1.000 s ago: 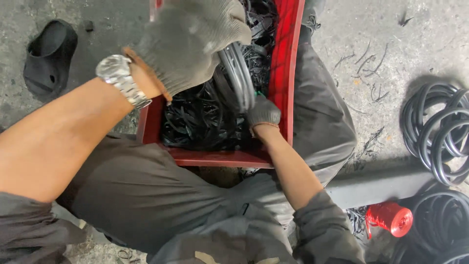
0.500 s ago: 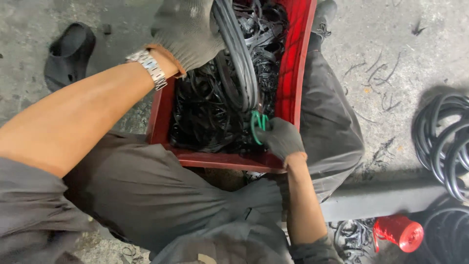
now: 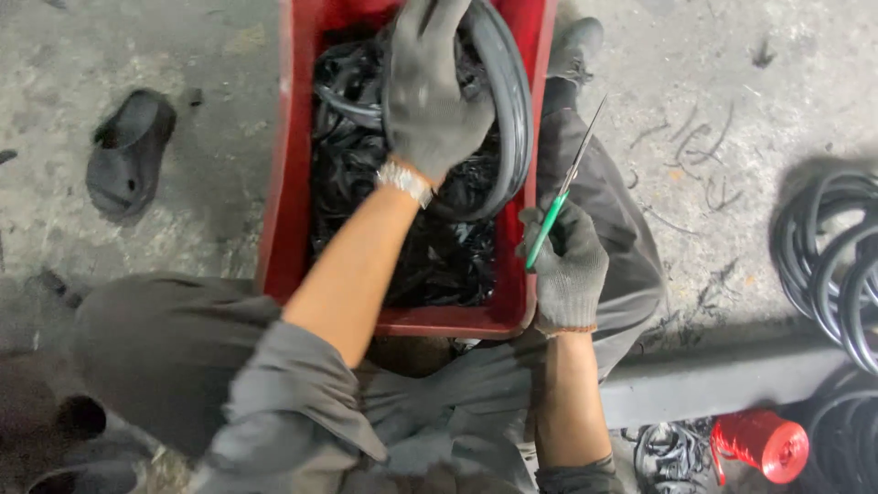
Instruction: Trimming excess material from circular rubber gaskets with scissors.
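Both gloved hands are closed: left hand (image 3: pixel 430 101) gripping black rubber loop (image 3: pixel 512 110), right hand (image 3: pixel 567 270) just beside, holding green-handled scissors (image 3: pixel 562 187) pointing up.

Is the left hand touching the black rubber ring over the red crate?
Touching. The head view shows the gloved left hand wrapped around the black rubber ring, fingers over its top, above the red crate.

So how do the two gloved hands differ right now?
The left hand reaches out over the red crate, gripping a black rubber ring; the right hand stays close to the body at the crate's corner, holding green-handled scissors pointing up. Only the left wrist carries a watch. Both wear grey knit gloves.
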